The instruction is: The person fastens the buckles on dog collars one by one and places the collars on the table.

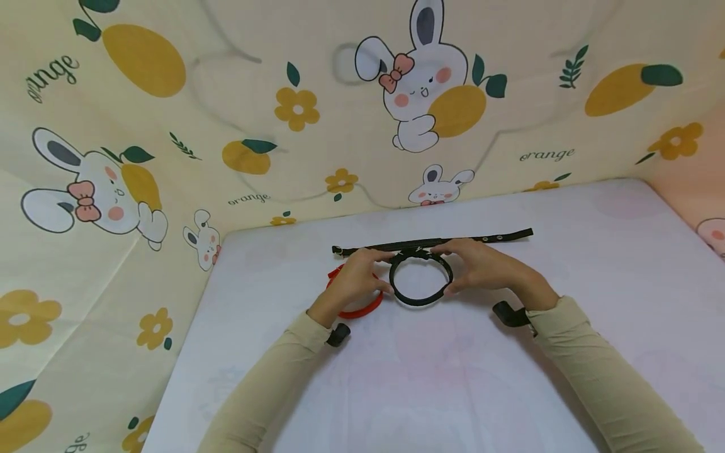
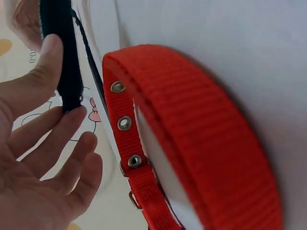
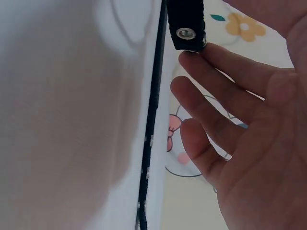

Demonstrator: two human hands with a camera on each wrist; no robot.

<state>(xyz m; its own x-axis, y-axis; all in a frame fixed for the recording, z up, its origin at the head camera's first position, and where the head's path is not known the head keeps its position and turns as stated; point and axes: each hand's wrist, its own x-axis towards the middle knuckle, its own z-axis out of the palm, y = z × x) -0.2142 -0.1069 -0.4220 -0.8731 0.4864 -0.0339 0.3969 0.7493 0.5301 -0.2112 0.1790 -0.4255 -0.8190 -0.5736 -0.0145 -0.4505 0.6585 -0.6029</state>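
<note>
Between my two hands, a black collar (image 1: 418, 302) is buckled into a ring, with metal eyelets along part of its band. My left hand (image 1: 355, 278) grips its left side, and in the left wrist view the thumb lies along the black band with fingertips at its end. My right hand (image 1: 487, 267) holds the opposite side, fingertips right at the band's edge beside an eyelet (image 3: 186, 33) in the right wrist view. Partly hidden behind the left hand, a red collar (image 1: 362, 310) also forms a ring; its ribbed webbing, eyelets and buckle (image 2: 135, 200) fill the left wrist view.
A second black collar (image 1: 396, 245) lies stretched out straight behind the ring, its buckle at the left end and eyelets toward the right. All rest on a white-covered table (image 1: 430, 384). Behind and to the left hangs a rabbit-and-orange printed cloth (image 1: 340, 145).
</note>
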